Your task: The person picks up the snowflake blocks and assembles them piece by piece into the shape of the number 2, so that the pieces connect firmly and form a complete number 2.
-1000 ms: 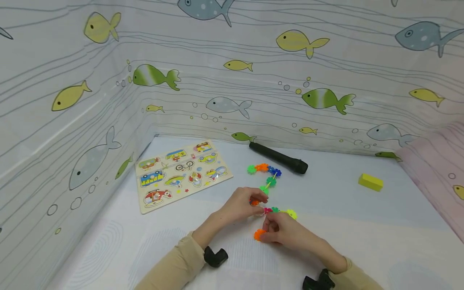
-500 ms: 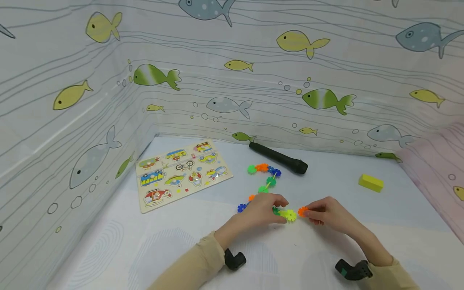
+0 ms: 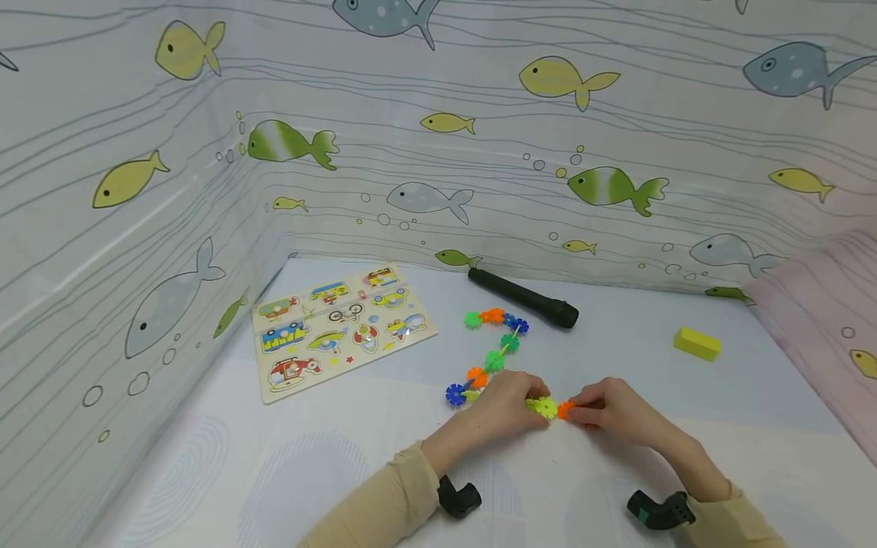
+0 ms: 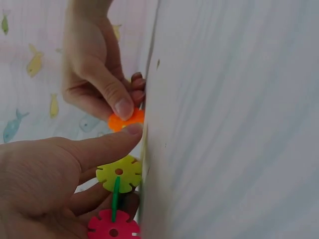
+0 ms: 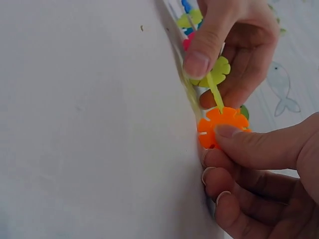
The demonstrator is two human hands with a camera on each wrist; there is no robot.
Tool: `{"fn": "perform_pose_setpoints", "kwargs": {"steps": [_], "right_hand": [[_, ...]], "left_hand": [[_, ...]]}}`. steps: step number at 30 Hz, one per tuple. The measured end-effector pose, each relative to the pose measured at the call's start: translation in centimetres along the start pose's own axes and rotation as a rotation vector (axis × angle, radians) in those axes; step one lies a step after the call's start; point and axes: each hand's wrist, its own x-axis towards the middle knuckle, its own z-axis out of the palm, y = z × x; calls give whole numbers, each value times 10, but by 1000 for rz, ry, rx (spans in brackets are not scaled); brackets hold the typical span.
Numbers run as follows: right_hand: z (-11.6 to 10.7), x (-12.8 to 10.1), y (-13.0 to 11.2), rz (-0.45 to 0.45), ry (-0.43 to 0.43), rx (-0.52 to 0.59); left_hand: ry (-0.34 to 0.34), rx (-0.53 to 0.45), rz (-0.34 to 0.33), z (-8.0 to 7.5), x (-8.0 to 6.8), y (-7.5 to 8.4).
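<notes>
- Right wrist cam: thumb [image 5: 234, 132] and curled fingers of the right hand [image 3: 606, 413] are pinching an orange flower disc [image 5: 222, 127], pressing it up against the end of a yellow-green stick coming off the yellow-green disc [image 5: 215, 72].
- Left wrist cam: the left hand [image 3: 503, 403] is grasping the chain w/ thumb [image 4: 107, 144] stretching over the yellow disc [image 4: 118, 173]; thumb tip is touching the orange disc [image 4: 127, 119], other fingers are curling under a green stick and a red disc [image 4: 113, 229].
- Head cam: both hands are meeting over the near end of the disc chain [image 3: 495, 358], approx. mid-mat, slightly toward the near edge; orange disc [image 3: 565, 410] is sitting just beside the yellow one [image 3: 545, 407], betw. the two hands.
- Chain is running from the hands toward the far edge: blue disc [image 3: 455, 393], orange, green, then a curl of green, orange and blue discs at the far end, close to a black torch [image 3: 524, 299].
- Black torch is lying near the far edge of the mat [image 3: 329, 457], by the fish-print wall [image 3: 425, 152].
- Wooden vehicle puzzle board [image 3: 342, 329] is lying toward the far left corner, well apart from the hands.
- Yellow block [image 3: 696, 343] is resting toward the right edge, well apart from the chain.
- Beige sleeves and black wrist mounts are showing at the near edge.
</notes>
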Motion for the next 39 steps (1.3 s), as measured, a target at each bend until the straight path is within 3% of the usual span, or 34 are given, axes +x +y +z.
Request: {"fn": "perform_pose_setpoints", "kwargs": {"steps": [12,25,39], "right_hand": [[4,1,0,-181,57,-113],[6,0,-5,-289,74,-227],[8,3,-2,-479,117,-262]], "left_hand": [[12,-14,14,4,0,-1],[34,-13,63,6,-1,0],[41,12,67,6,0,-1]]}}
